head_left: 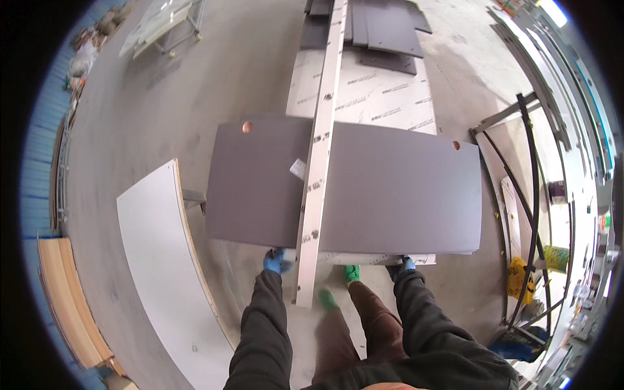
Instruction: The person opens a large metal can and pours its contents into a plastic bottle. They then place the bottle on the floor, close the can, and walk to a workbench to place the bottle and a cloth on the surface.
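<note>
A wide dark grey panel (403, 188) lies crosswise in front of me, with a thin edge of another sheet showing beneath its near right corner. Under its near edge, my left hand (274, 261) in a blue glove is closed around the board, left of a long pale strip. My right hand (402, 265), gloved in blue and dark, grips the same edge farther right; its fingers are partly hidden below the panel. The long pale strip (314, 188) runs lengthwise over the panel. Beside it sits a small white label (298, 169). Two round copper-coloured spots mark the far corners.
Beyond the panel, a white printed sheet (364, 91) bears several more dark panels (387, 29). A white board (166, 260) leans at left, near stacked wooden boards (71, 299). A black metal frame (530, 195) and a yellow bag (520, 279) stand at right. A wheeled rack (172, 32) is far left.
</note>
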Tool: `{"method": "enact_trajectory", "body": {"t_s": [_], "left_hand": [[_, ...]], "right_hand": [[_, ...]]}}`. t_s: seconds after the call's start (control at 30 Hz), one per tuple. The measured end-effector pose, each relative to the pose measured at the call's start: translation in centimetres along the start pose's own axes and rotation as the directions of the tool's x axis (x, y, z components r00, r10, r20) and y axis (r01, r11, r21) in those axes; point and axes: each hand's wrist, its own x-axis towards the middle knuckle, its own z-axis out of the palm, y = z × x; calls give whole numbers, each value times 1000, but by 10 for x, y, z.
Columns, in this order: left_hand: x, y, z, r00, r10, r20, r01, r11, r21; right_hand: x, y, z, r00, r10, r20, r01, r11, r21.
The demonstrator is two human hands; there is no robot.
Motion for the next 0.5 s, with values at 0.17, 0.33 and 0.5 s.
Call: {"method": "enact_trajectory", "body": {"t_s": [0.17,0.33,0.5], "left_hand": [[29,-4,-6,989,4,145,66,879,-473],[-10,31,-2,992,-54,115,46,996,72],[-39,59,7,988,-135,78,128,988,88]], "right_hand": [[-10,10,15,996,-82,21,83,994,-71],[-3,5,7,999,-39,-34,36,996,-79],[43,1,-35,839,-185,512,479,699,-531]]}}
